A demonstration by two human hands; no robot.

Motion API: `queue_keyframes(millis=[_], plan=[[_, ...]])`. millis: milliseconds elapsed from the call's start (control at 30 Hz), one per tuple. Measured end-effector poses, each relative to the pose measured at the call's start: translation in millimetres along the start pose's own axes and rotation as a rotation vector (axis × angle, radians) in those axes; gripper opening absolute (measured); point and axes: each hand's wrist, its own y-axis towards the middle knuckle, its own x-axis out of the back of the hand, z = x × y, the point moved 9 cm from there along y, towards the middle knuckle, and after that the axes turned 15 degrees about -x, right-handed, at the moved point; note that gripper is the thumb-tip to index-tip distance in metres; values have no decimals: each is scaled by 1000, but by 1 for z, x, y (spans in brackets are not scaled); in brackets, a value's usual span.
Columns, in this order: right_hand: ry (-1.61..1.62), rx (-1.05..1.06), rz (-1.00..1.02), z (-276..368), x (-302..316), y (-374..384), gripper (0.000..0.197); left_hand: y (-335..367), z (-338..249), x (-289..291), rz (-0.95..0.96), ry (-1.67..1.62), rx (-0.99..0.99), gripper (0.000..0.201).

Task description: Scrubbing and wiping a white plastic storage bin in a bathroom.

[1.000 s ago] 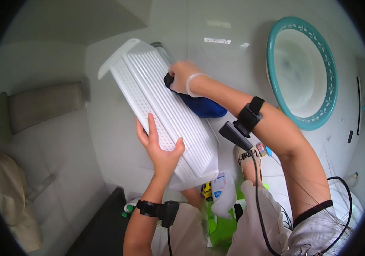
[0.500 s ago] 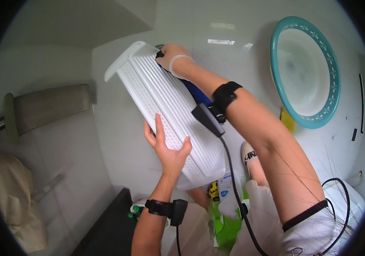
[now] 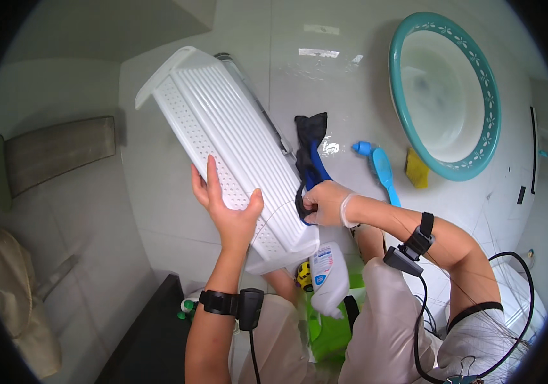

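Note:
A white ribbed plastic washboard (image 3: 232,128), with a perforated strip along its left side, slants across the middle of the view. My left hand (image 3: 226,208) holds it near the lower left edge, index finger and thumb spread over its face and other fingers at the edge. By the lower right edge, my right hand (image 3: 328,203), in what looks like a clear glove, is closed on the near end of a long blue-and-black fabric piece (image 3: 315,160). The fabric's black far end extends away from me beside the board; its exact kind is unclear.
A teal-rimmed white basin (image 3: 397,89) is at the right, by a yellow sponge (image 3: 417,169) and a blue brush (image 3: 383,169). A white bottle (image 3: 329,278), a yellow toy car (image 3: 304,276) and a green container (image 3: 322,329) are near my legs. A dark edge (image 3: 152,326) lies lower left.
My right hand has come down from the board's far end to its near end with the fabric. The brush beyond my arm is now uncovered. My left hand keeps its place on the board.

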Motion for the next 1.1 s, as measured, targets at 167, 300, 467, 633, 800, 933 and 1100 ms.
queue_keyframes(millis=[167,300,467,633,800,933,1100], plan=[[166,-34,16,-12,5,2,21,-1,-2,-4,2,-37,18,92],[61,-60,-49,-20,4,5,17,-2,0,-4,13,-18,6,92],[64,-89,-96,-16,4,-1,14,0,-3,-3,29,-8,29,90],[86,-126,-244,2,37,15,13,0,-3,-2,50,44,-14,92],[-70,-167,-457,36,100,60,16,0,-6,-1,47,53,-26,94],[-27,-183,-517,63,150,99,20,0,-7,-1,51,31,-25,95],[93,-179,-655,95,211,129,22,3,-10,-4,79,33,-13,94]])
